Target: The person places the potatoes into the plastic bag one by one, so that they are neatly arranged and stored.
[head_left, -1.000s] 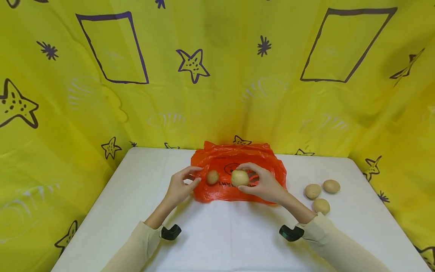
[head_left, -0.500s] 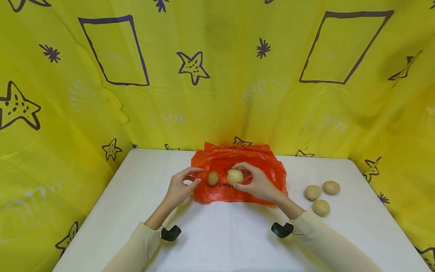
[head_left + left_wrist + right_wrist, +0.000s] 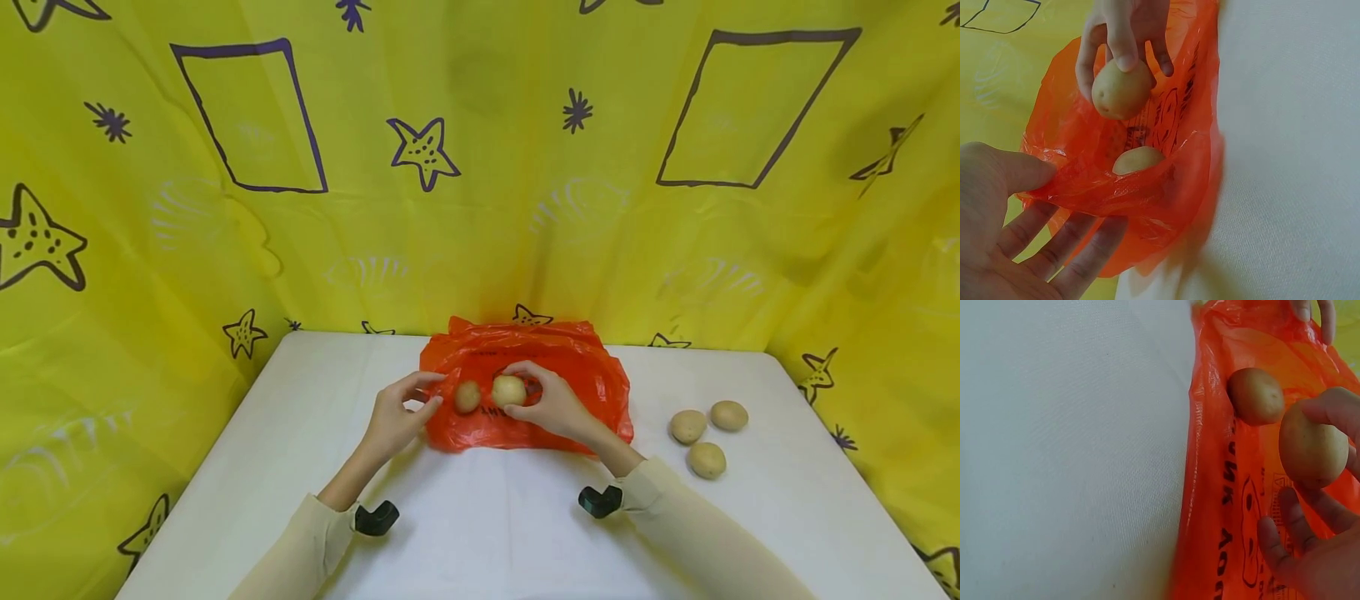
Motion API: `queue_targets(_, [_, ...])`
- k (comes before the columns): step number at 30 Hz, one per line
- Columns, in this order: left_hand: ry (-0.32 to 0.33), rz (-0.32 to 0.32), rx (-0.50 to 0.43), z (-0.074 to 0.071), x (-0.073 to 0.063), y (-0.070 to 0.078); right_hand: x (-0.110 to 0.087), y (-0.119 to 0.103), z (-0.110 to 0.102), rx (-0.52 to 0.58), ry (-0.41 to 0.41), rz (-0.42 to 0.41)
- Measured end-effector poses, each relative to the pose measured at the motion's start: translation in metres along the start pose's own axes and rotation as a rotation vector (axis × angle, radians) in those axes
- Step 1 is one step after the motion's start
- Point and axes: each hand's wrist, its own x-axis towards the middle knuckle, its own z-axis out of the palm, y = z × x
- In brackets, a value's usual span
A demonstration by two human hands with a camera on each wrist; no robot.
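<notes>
A red plastic bag (image 3: 592, 375) with dark printing lies spread on the table, its mouth gaping toward the left. The left hand (image 3: 400, 411) pinches the bag's left edge, thumb above and fingers beneath, as the left wrist view shows. Just inside that edge sits one potato (image 3: 467, 397), partly covered by the red film in the left wrist view. Thumb and fingers of the right hand (image 3: 551, 404) grip a second potato (image 3: 509, 391). This held potato (image 3: 1313, 445) is above the bag's printed side, close to the first one but apart from it.
Three loose potatoes (image 3: 707, 460) lie grouped on the white table (image 3: 480, 533) to the right of the bag. Behind the table hangs a yellow curtain (image 3: 480, 233) with drawn stars, which also closes off both sides.
The right hand has moved left with its potato, closer to the potato inside the bag. The left hand keeps its hold on the bag's edge and has barely moved.
</notes>
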Motion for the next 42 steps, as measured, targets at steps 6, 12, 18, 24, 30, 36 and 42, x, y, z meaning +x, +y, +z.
queue_targets(6, [0.008,-0.021,0.015,0.0,0.0,0.001,0.007,0.002,0.007,0.0,-0.012,0.024])
queue_targets(12, [0.028,0.005,0.001,0.001,0.0,0.003,0.013,0.008,0.013,0.017,-0.001,0.072])
queue_targets(18, [0.018,0.006,0.014,0.001,0.0,0.001,0.018,0.011,0.018,0.029,-0.002,0.085])
queue_targets(24, [0.008,0.02,0.018,-0.001,0.0,0.0,0.021,0.01,0.019,0.005,0.008,0.097])
queue_targets(30, [0.009,0.019,0.021,-0.001,0.0,-0.002,0.023,0.011,0.021,-0.012,0.008,0.109])
queue_targets(36, [0.016,-0.006,0.02,-0.004,-0.004,0.037,0.024,0.014,0.022,-0.027,0.011,0.097])
queue_targets(42, [0.017,-0.009,0.035,0.0,-0.001,0.024,0.024,0.014,0.023,-0.022,0.003,0.094])
